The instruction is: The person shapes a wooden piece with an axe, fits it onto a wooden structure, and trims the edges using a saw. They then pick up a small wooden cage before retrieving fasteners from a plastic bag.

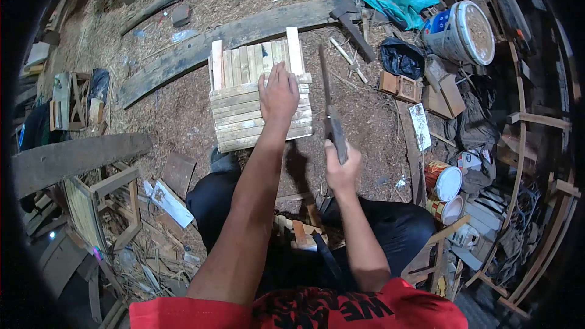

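Observation:
A small slatted wooden piece (237, 116) with two upright posts at its far end rests in front of me. My left hand (280, 94) lies on its slats with the fingers stretched forward. Just to the right, my right hand (343, 167) is wrapped round the handle of a long, narrow-bladed tool (326, 79), which looks like a saw or a machete. Its blade points away from me and stands apart from the slats.
A long plank (244, 33) crosses behind the slatted piece, with a hammer-like tool (353, 33) at its right end. Buckets, including a white one (460, 32), and wood blocks stand right. A wooden frame (116, 207) lies left.

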Motion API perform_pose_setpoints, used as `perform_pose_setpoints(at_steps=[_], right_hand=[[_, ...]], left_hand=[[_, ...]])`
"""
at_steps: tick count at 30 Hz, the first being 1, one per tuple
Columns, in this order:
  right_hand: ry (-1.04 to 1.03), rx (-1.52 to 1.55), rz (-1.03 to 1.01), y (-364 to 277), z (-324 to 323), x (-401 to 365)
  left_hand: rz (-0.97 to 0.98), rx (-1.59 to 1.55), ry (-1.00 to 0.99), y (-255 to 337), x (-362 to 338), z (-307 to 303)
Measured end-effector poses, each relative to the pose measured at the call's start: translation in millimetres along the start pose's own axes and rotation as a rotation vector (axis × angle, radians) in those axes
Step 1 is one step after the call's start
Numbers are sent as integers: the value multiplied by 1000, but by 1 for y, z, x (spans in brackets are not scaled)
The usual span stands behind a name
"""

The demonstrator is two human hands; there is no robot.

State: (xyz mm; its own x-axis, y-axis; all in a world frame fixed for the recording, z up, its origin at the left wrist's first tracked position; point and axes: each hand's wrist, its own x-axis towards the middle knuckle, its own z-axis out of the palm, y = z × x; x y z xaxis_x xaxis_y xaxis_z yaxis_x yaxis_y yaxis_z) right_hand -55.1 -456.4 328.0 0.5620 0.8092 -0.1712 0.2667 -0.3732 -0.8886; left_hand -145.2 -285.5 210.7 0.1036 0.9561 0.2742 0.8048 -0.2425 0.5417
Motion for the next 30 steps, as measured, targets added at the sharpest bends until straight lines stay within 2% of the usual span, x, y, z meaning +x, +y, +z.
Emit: perform_pose_setpoints(at_steps=[5,9,12,16,17,20,23,25,28,30], right_hand=[[-97,88,-3,9,12,-16],[-96,39,-2,8,8,-29],[-73,35,-9,18,19,-11],[-88,75,87,6,38,43],[-44,-38,16,0,39,33],[-65,-29,-44,11,19,-29],[-40,25,9,15,16,-27],[-16,-59,-89,19,35,11],[-48,-46,-37,8,47,43],[-50,58,35,17,36,10]], left_hand=[[0,-3,-2,0,1,-1],[8,16,-4,-2,-1,1],[-7,9,-33,1,3,-4],[-15,18,-41,0,0,-2],[-5,15,-24,0,-1,-2],[1,13,-24,0,-1,-2],[-4,-10,-29,-1,-3,-2],[6,-5,-7,-2,-1,1],[-5,-7,-6,0,-1,-1],[11,5,-17,0,-4,-5]])
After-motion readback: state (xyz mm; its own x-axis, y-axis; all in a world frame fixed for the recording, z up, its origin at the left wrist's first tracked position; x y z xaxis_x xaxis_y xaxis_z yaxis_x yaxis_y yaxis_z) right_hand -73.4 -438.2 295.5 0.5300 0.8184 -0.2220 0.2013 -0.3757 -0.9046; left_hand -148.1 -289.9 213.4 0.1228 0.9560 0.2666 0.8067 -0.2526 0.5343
